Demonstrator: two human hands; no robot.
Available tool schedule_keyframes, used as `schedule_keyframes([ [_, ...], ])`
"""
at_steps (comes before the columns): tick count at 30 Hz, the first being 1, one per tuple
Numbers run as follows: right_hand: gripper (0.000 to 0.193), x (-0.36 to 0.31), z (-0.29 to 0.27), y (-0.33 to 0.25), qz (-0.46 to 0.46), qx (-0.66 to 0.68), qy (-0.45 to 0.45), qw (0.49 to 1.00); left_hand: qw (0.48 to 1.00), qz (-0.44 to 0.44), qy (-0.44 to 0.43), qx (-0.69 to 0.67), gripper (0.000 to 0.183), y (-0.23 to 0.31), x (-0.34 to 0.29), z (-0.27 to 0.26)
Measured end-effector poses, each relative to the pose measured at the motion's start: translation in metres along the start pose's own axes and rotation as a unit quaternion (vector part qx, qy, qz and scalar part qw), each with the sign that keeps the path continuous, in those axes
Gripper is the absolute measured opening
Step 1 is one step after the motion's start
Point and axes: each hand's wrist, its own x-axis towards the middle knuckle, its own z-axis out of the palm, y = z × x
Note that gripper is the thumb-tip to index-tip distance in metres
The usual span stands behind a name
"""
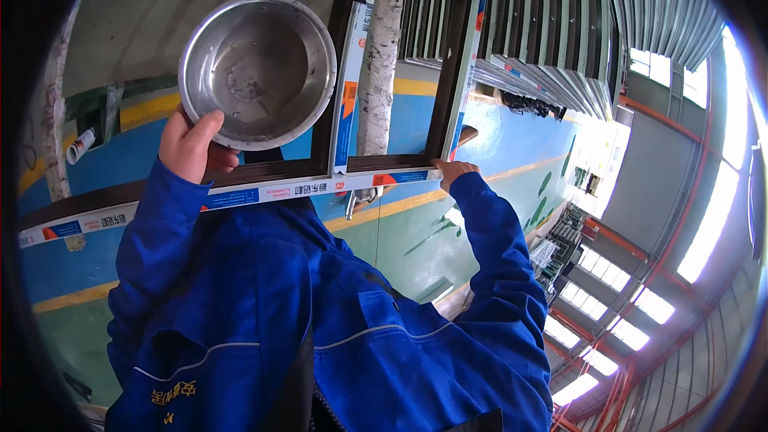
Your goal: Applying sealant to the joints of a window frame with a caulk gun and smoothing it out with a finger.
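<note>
My left hand (192,144) is closed on the near left rim of a round stainless steel bowl (316,72), thumb over the edge. Some small dark bits and a pale flat scrap lie at the bowl's bottom; I cannot make out what they are. Under the bowl lies a dark brown window frame (349,104), its outer faces covered in white printed protective film. At its near right corner, my right hand (458,171) grips the profile, with its fingers partly hidden. The bowl hides part of the frame's left opening.
Padded, worn support bars (380,64) run beneath the frame, another (54,112) at far left. Many stacked profiles (552,16) stand at the upper right. A dark bundle (532,106) lies beside them on the blue, yellow-striped floor (512,140). A white roll (81,146) is at the left.
</note>
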Motion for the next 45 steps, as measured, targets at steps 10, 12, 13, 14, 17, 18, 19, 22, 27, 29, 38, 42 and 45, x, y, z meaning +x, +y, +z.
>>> schedule_keyframes([
  [10,0.045,0.004,-0.012,0.0,-0.003,-0.026,-0.017,1.0,1.0,-0.004,0.014,-0.004,0.034,-0.001,-0.006,-0.008],
  [12,0.044,0.005,-0.013,0.0,-0.011,-0.009,-0.013,1.0,1.0,-0.003,0.016,-0.009,0.034,-0.003,-0.008,-0.011],
  [13,0.043,0.006,-0.012,0.001,-0.002,0.0,-0.008,1.0,1.0,-0.005,0.018,-0.011,0.034,-0.004,-0.008,-0.013],
  [14,0.043,0.006,-0.012,0.003,-0.012,0.002,-0.005,1.0,1.0,-0.001,0.017,-0.014,0.034,-0.005,-0.009,-0.016],
  [17,0.045,0.008,-0.009,0.01,-0.038,0.046,0.009,0.998,0.999,-0.004,0.029,-0.015,0.035,-0.009,-0.009,-0.021],
  [18,0.05,0.008,-0.007,0.011,-0.046,0.049,0.024,0.997,0.999,-0.004,0.03,-0.016,0.035,-0.01,-0.008,-0.022],
  [19,0.055,0.008,-0.004,0.011,-0.042,0.046,0.038,0.997,0.999,-0.011,0.036,-0.015,0.035,-0.012,-0.008,-0.023],
  [22,0.06,0.012,-0.001,0.004,-0.032,0.019,-0.001,0.999,0.999,-0.008,0.034,-0.02,0.035,-0.017,-0.008,-0.023],
  [27,0.065,0.015,-0.004,-0.011,-0.008,-0.013,-0.044,0.999,1.0,-0.01,0.025,-0.012,0.036,-0.02,-0.007,-0.026],
  [29,0.066,0.016,-0.003,-0.012,0.005,-0.018,-0.054,0.998,1.0,-0.01,0.023,-0.014,0.036,-0.02,-0.007,-0.026],
  [38,0.069,0.03,0.01,-0.002,-0.05,0.216,-0.094,0.971,1.0,-0.001,0.029,-0.011,0.036,-0.019,-0.011,-0.029],
  [42,0.07,0.025,0.008,0.0,-0.061,0.262,-0.081,0.96,0.999,-0.007,0.036,-0.02,0.036,-0.022,-0.01,-0.031],
  [45,0.069,0.03,0.003,0.002,-0.06,0.291,-0.113,0.948,0.999,-0.003,0.029,-0.023,0.035,-0.023,-0.01,-0.031],
])
